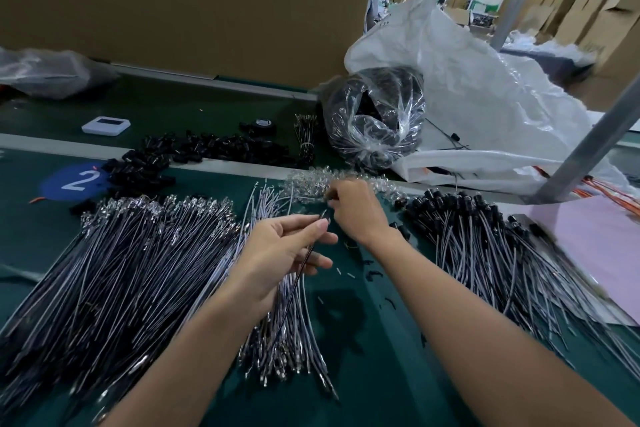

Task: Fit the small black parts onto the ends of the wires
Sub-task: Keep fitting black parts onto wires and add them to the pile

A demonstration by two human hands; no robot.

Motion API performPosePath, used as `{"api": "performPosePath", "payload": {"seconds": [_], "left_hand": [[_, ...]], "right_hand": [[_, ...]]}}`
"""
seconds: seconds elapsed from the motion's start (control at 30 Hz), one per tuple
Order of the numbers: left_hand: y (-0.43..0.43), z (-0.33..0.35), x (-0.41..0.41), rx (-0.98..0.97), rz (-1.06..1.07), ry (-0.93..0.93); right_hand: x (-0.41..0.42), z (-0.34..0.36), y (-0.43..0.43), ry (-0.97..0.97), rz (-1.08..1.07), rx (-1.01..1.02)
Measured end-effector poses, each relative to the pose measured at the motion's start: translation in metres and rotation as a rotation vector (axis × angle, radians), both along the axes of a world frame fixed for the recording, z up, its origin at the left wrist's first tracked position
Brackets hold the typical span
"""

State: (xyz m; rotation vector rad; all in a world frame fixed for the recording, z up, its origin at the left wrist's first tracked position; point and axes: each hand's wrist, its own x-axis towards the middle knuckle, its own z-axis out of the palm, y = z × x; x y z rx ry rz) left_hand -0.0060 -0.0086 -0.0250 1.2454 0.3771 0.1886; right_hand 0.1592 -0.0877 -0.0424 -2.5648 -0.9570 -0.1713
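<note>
My left hand (282, 250) pinches a thin dark wire (298, 274) between thumb and forefinger, its metal tip pointing up toward my right hand. My right hand (356, 210) reaches forward, fingers curled at the edge of a pile of small clear parts (311, 180); what it pinches is hidden by the fingers. Loose small black parts (207, 146) lie in a heap at the back left. A big fan of bare wires (131, 263) covers the left, and a smaller bunch (277, 322) lies under my left forearm. Wires with black parts fitted (485, 243) lie on the right.
A clear bag of black parts (375, 118) and a large white sack (485, 104) stand at the back right. A white device (105, 125), a tape roll (263, 123), a pink sheet (599, 250) and a metal post (595, 146) are also here. A cardboard wall (190, 3) closes the back.
</note>
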Motion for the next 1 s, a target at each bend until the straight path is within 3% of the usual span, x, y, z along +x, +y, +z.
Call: {"api": "performPosePath", "payload": {"seconds": [0.13,0.2,0.37,0.47,0.8,1.0], "left_hand": [[-0.001,-0.003,0.001,0.033,-0.008,-0.015],[-0.002,-0.003,0.002,0.041,0.005,-0.024],[-0.002,-0.004,0.004,0.086,0.030,-0.043],[-0.006,-0.007,0.006,0.149,0.016,-0.044],[-0.012,-0.009,0.006,0.307,-0.020,-0.100],[-0.015,-0.007,0.006,0.364,-0.023,-0.171]], "right_hand": [[0.007,0.002,-0.003,0.048,-0.010,-0.092],[0.008,0.006,-0.006,0.054,-0.032,-0.045],[-0.025,0.022,-0.043,0.412,0.039,0.608],[-0.050,0.025,-0.067,0.554,0.152,0.773],[-0.066,0.023,-0.085,0.423,0.243,0.755],[-0.068,0.021,-0.085,0.458,0.277,0.833]]}}
